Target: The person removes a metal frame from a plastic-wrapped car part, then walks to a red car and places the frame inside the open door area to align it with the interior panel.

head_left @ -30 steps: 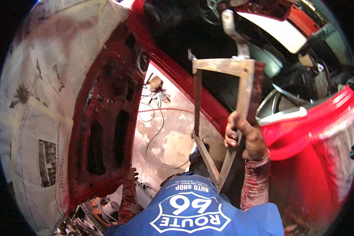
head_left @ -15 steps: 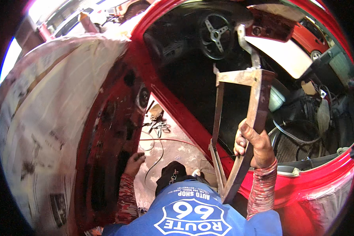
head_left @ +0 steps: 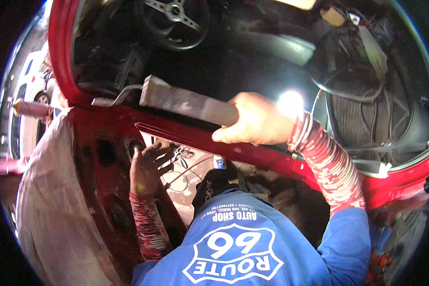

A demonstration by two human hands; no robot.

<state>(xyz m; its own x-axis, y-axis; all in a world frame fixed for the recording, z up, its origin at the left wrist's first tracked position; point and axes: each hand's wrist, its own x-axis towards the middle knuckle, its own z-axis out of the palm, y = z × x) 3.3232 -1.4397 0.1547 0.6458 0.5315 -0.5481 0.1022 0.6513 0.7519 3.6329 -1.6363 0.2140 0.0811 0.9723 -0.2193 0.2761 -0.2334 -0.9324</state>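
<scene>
My right hand [head_left: 257, 119] is wrapped round one bar of a welded metal frame [head_left: 181, 102] with worn, flaking paint. The frame now lies almost level across the red car's door opening, just above the sill [head_left: 257, 155]. At its left end a thin bent bracket [head_left: 114, 97] sticks out. The frame's other bars are mostly hidden from this angle. My left hand [head_left: 148, 167] hovers beside the open door's inner side, lower than the frame, its fingers apart and nothing seen in them.
The open red door [head_left: 95, 167], its outer side draped in pale sheeting [head_left: 43, 214], stands at my left. Inside the dark cabin are a steering wheel [head_left: 176, 14] and loose hoses [head_left: 352, 95] at the right. Cables [head_left: 176, 178] lie on the floor below.
My right hand has swung the metal frame from upright to nearly level, moving it up and left. My left hand has risen and spread its fingers. The head view has shifted toward the cabin.
</scene>
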